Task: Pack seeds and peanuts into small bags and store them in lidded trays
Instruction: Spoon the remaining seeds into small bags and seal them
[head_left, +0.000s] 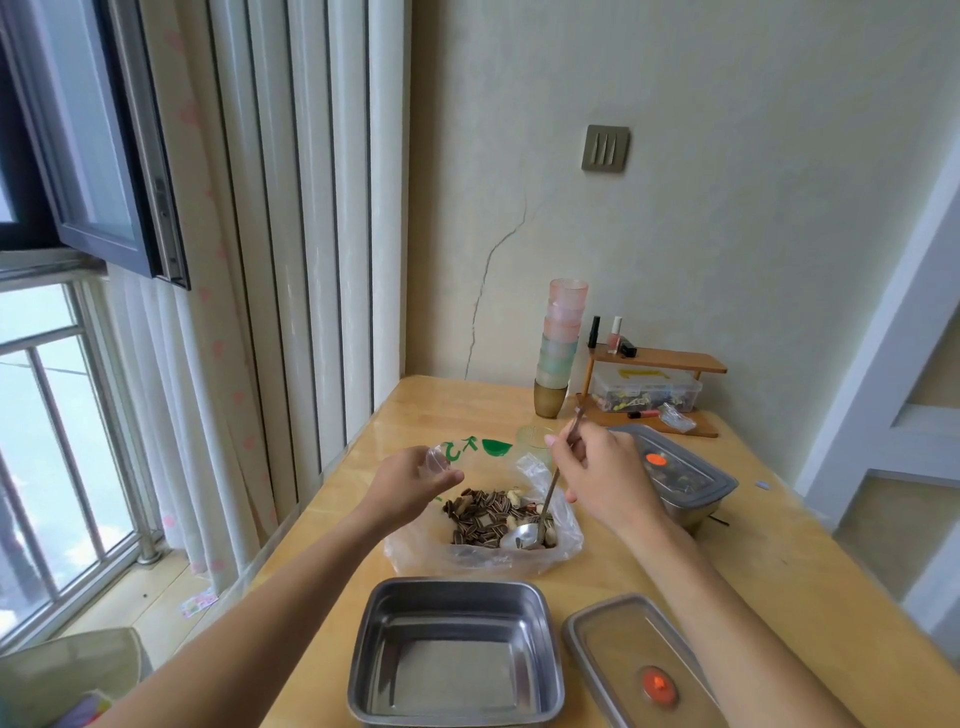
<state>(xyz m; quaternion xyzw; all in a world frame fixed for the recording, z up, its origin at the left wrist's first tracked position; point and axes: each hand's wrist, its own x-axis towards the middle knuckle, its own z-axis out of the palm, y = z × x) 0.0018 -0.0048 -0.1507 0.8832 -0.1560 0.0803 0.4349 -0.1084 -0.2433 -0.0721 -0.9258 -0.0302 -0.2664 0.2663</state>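
Right grip (597, 480) clamping a long metal spoon (548, 499), bowl resting among striped seeds and peanuts (485, 514) in a clear plastic sack (467, 560) on wooden tabletop (447, 410), left grip (410, 480) pinching a small clear bag (437, 460).

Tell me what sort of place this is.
Most likely a room in a home, in a corner by a window. A long curtain hangs beside a wooden table, and against the wall stand a stack of plastic cups and a small shelf with nail polish on it.

Cracked cream wall (675, 234) with switch plate (605, 148); pleated curtain (291, 234) beside open window (78, 208) — daylight; wooden table (415, 410).
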